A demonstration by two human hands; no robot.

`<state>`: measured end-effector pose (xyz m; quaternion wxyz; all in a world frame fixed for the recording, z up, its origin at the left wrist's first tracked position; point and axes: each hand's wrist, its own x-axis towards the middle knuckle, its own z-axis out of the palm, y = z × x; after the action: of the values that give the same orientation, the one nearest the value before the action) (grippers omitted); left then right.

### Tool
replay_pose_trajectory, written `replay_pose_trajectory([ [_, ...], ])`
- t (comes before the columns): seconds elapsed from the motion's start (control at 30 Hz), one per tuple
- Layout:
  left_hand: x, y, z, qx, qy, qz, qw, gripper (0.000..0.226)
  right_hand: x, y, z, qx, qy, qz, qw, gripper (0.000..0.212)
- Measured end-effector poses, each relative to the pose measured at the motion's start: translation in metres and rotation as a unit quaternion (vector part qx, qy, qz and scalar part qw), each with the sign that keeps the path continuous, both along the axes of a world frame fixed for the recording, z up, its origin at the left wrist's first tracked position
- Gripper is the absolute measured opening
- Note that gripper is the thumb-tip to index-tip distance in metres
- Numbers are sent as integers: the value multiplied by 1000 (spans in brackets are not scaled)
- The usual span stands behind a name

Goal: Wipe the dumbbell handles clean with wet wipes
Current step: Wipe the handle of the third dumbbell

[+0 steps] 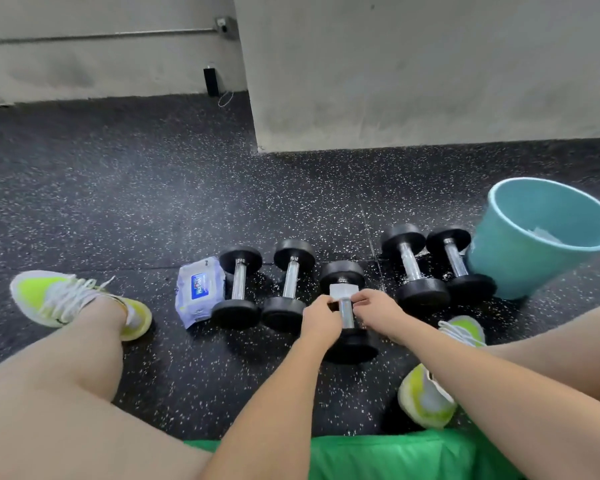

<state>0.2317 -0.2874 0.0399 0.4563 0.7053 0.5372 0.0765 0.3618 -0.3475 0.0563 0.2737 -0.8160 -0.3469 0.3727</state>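
Bucket (520, 258) holds used wipe (544, 233); wipes pack (199, 292) by dumbbells, shut

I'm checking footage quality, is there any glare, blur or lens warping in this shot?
Head view: wide-angle warping tilts the teal bucket and bends the wall edges; bright glare streaks on the chrome handles of the dumbbells; soft overall, hands sharp enough, with only faint shadows on the floor.
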Motion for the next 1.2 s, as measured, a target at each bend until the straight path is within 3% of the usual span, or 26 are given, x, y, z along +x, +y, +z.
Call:
replay_pose_trajectory([
  [0.23, 9, 26, 3, 6, -21, 2, 1000, 39, -1, 2, 12, -9, -23, -10, 1000, 16],
  [0.37, 17, 27, -11, -37, -42, 73, 996, 35, 4, 0, 3, -16, -28, -21, 999, 16],
  [0.53, 30, 28, -10, -72, -61, 86, 992, 45, 20, 0, -11, -31, -3, -17, 999, 20],
  [0.87, 46, 47, 4, -54, 20, 57, 997, 55, 53, 21, -18, -10, 51, -42, 998, 9],
  [0.97, 58, 54, -6, -45, 18, 70, 996, 45, 54, 35, -21, -24, 51, -26, 998, 10],
  [1.1, 61, 52, -30, -29, 12, 125, 992, 12, 55, 46, -40, -36, 33, -41, 998, 21],
  [1.2, 61, 55, -42, -59, -9, 157, 986, 7, 53, 52, -55, -18, 52, -80, 995, 26],
])
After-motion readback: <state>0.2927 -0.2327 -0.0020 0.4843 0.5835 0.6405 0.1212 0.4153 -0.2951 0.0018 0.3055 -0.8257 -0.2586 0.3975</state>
